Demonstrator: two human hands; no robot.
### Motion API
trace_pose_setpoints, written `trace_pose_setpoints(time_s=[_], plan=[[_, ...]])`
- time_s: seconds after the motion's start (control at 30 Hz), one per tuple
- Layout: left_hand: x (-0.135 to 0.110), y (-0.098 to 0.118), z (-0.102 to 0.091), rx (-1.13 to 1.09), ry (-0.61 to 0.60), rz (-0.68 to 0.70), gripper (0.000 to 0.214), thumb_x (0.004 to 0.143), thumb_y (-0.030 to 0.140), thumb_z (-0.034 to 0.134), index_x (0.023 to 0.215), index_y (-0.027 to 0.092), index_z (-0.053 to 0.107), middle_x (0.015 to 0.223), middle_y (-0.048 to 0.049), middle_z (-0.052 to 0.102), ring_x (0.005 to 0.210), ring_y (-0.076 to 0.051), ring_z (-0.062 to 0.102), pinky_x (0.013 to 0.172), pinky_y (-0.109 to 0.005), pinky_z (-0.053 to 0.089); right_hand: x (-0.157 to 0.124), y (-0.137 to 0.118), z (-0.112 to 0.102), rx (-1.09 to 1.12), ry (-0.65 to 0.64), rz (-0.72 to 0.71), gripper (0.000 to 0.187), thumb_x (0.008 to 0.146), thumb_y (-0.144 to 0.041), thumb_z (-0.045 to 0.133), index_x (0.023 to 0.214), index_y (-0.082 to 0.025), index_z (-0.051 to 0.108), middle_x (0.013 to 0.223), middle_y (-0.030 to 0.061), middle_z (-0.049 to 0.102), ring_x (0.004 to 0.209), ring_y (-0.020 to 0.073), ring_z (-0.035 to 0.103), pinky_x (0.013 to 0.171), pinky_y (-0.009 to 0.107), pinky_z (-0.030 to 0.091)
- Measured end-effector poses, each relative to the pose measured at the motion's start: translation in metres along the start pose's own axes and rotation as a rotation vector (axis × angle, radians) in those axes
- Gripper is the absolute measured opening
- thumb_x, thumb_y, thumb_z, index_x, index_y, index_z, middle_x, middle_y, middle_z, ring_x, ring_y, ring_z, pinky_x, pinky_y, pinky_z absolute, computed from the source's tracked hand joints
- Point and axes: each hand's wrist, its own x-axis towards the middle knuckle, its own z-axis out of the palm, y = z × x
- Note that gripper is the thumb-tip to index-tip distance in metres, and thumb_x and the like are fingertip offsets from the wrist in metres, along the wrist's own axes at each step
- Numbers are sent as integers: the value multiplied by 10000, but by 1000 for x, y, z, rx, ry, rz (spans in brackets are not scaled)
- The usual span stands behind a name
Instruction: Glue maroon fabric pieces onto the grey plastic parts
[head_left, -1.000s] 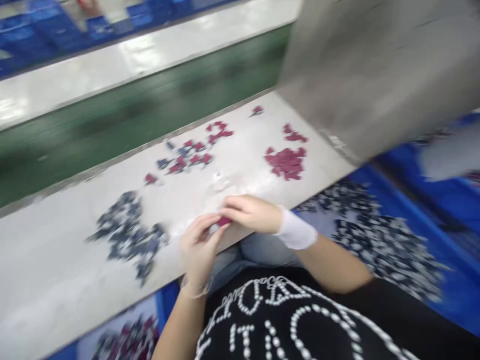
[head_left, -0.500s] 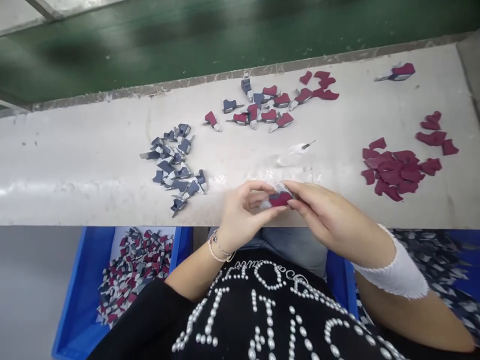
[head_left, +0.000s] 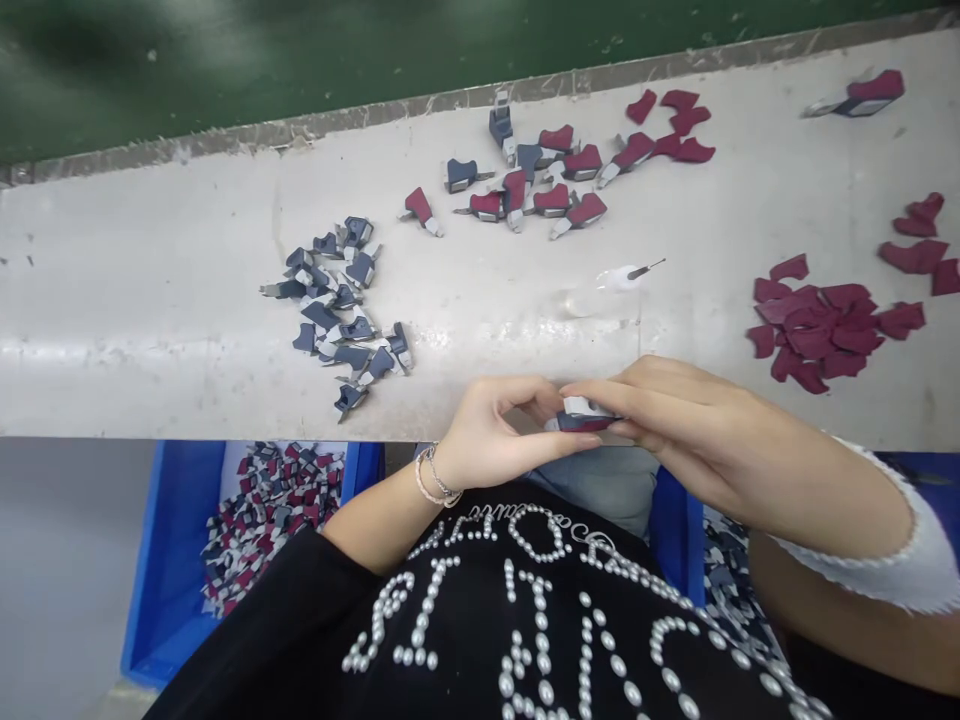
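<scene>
Close to the table's front edge, both my hands grip one small plastic part (head_left: 586, 421), grey and dark blue with a maroon panel. My left hand (head_left: 510, 425) pinches its left end between thumb and fingers. From the right, the fingers of my right hand (head_left: 667, 425) close on its top and right end, hiding some of it. Loose maroon panels (head_left: 821, 325) lie in a pile to the right of my hands. Left of them is a cluster of dark blue and grey parts (head_left: 345, 310). Farther back lie several parts with maroon panels (head_left: 551, 200).
A small pointed tool (head_left: 646, 269) lies on the pale table (head_left: 187, 300) beyond my hands. One part (head_left: 862, 95) sits alone at the back right. Below the front edge, a blue bin (head_left: 169, 540) at left holds many parts; more parts (head_left: 731, 575) fill one at right.
The held part has turned, so its grey side now faces up and less maroon shows. The view has shifted slightly. Both hands keep hold of it.
</scene>
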Motion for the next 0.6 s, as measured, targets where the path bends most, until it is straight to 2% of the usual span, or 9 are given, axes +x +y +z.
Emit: trace_pose_setpoints(time_s=[0.13,0.23,0.33,0.4,0.5,0.6], plan=[[2,4,-8,76,-162,-24,247,822,382,784,804,149,706,686,-12,670,638,-118,605,606,-246,496,0,0,-1,0,-4,-15,395,1007,-143,438,1393,-200,507,974,42,664,906,174,611,791,309,512],[1,6,-14,201,-276,61,235,906,366,694,951,140,743,678,-18,672,597,-116,584,585,-252,479,-1,-2,-1,5,-29,-33,403,1006,-124,431,1388,-220,517,1059,52,664,967,177,609,829,312,511],[-1,6,-15,262,-278,149,247,926,375,665,878,146,745,611,-4,646,526,-103,544,535,-243,455,-2,-3,-1,29,-40,-33,379,1008,-137,431,1352,-240,553,1080,45,672,965,175,618,818,296,514],[-3,3,-13,244,-269,160,261,925,389,665,852,153,748,617,-14,667,539,-111,575,546,-243,477,-2,-3,-2,51,-32,-40,369,1008,-148,432,1336,-249,565,1063,40,679,931,173,626,785,287,515],[-4,0,-10,174,-286,111,266,916,403,675,855,158,761,682,-37,715,621,-139,651,601,-252,524,-1,-2,-3,70,-38,-56,364,1012,-153,430,1334,-259,564,1040,28,681,890,159,625,755,270,511],[-4,-1,-12,152,-319,43,276,908,420,679,835,168,761,687,-33,713,636,-147,660,603,-256,527,1,-1,-2,68,-52,-43,359,1014,-168,437,1328,-283,568,1020,20,679,873,161,625,743,272,511]])
